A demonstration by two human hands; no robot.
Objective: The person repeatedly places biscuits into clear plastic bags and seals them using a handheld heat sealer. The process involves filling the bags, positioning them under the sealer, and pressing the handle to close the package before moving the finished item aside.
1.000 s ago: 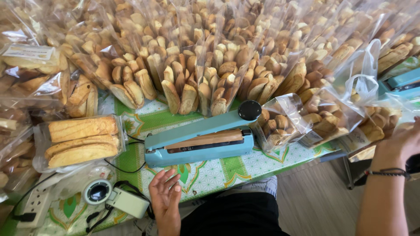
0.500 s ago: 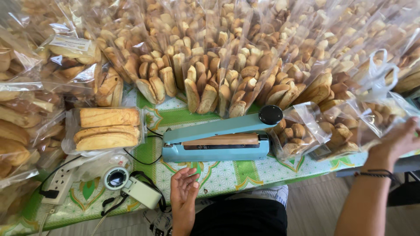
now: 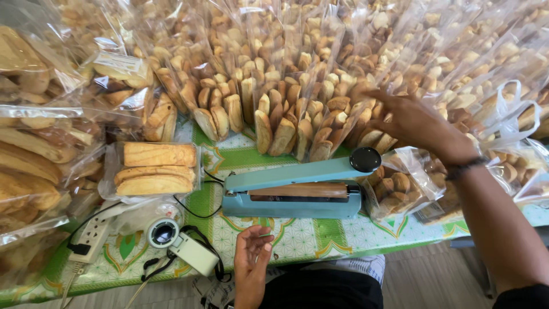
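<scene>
the right hand [image 3: 414, 123] reaches out over the table with its fingers spread and loosely open, closed on nothing; the fingertips touch the tops of the clear plastic bags of upright pale-brown biscuit fingers [image 3: 297, 109] that stand packed in a dense block across the far half of the table. a dark beaded band sits on that wrist. these bags are thin and glossy, their open tops crinkled and catching the light, and each holds a bundle of oblong, golden-brown baked pieces standing on end, lighter at the cut faces and darker along the crust.

the left hand [image 3: 251, 257] hovers at the near edge of the table, palm turned up and fingers curled slightly, holding nothing. it lies just in front of the light blue impulse heat sealer with a black round knob [image 3: 300, 189], whose arm is down and shows a brown strip along its length.

just beside the sealer's knob end lies a smaller clear bag of round brown biscuits [image 3: 397, 189], on its side under the right forearm. to the left of the sealer sits a clear plastic tray of long flat golden rusks [image 3: 154, 169]. nearer the edge lie a white roll of tape [image 3: 163, 233], a small white box with a black cord [image 3: 194, 254] and a white power strip [image 3: 91, 237]. all rest on a green and white patterned tablecloth [image 3: 309, 237].
</scene>
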